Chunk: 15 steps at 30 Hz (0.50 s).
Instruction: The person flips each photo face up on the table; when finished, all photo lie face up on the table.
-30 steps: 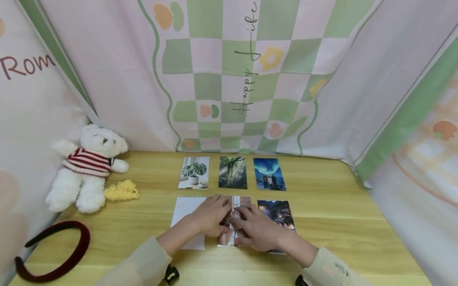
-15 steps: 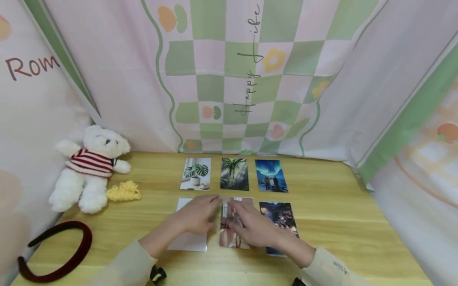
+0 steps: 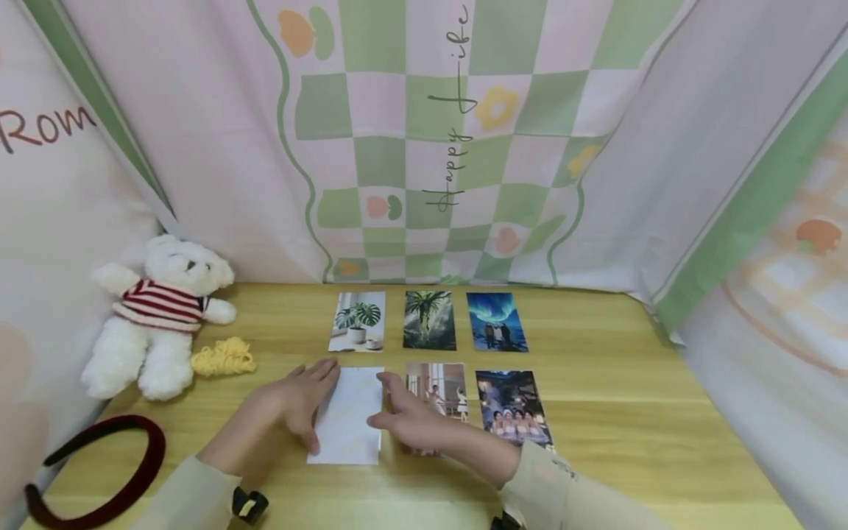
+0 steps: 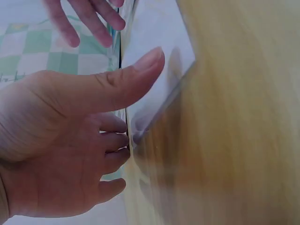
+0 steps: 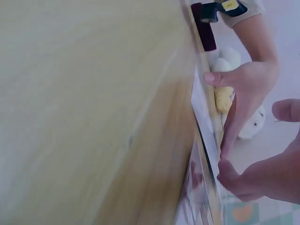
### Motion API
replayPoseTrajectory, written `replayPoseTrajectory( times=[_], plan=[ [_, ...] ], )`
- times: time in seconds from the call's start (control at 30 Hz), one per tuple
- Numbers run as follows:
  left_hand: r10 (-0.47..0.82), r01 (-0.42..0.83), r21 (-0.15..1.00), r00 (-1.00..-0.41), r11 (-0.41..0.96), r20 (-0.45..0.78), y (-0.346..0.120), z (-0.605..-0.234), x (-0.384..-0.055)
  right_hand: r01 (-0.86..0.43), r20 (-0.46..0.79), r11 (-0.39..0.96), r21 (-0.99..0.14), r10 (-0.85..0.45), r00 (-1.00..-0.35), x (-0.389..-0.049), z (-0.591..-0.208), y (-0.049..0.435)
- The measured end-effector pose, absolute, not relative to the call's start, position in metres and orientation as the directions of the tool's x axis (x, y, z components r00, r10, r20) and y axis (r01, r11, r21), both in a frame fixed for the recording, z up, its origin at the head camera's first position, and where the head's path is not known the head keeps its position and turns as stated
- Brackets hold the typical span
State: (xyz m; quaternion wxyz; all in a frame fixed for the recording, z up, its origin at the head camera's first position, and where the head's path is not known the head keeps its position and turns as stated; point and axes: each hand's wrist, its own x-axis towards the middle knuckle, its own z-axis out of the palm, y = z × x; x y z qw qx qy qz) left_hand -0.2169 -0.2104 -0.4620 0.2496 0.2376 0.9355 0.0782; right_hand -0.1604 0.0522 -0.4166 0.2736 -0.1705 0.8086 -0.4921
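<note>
A blank white card (image 3: 347, 419) lies at the left of the front row on the wooden table. At its left edge is my left hand (image 3: 298, 403), thumb and fingers spread. My right hand (image 3: 414, 418) is at the card's right edge with its fingers extended, partly covering a photo card of dancers (image 3: 453, 386). In the left wrist view the left thumb (image 4: 117, 84) overlaps the white card (image 4: 152, 42). The right wrist view has both hands facing each other across the card. To the right lies a dark photo card with a group of people (image 3: 513, 412).
Behind are three more photo cards: a potted plant (image 3: 358, 322), a hanging plant (image 3: 429, 322) and an aurora scene (image 3: 497, 322). On the left sit a white teddy bear (image 3: 165, 305), yellow yarn (image 3: 224, 357) and a dark red headband (image 3: 156, 450). Printed curtains (image 3: 377, 96) enclose the table.
Both hands have left the dancers photo card and moved left to the white card's two sides. The dancers card, earlier under both hands, now lies flat and mostly uncovered.
</note>
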Motion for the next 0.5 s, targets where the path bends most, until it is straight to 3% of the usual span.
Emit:
replayPoseTrajectory(
  times=[0.27,0.5],
  plan=[
    [0.459,0.388,0.245,-0.757,0.888,-0.465,-0.2,-0.442,-0.203,0.161,-0.348,0.41,-0.898,-0.437,-0.829,-0.162,-0.418,0.041],
    [0.472,0.419,0.217,-0.776,0.881,-0.418,-0.211,-0.468,-0.21,0.299,-0.398,0.291,-0.909,-0.393,-0.829,-0.165,-0.415,0.043]
  ],
)
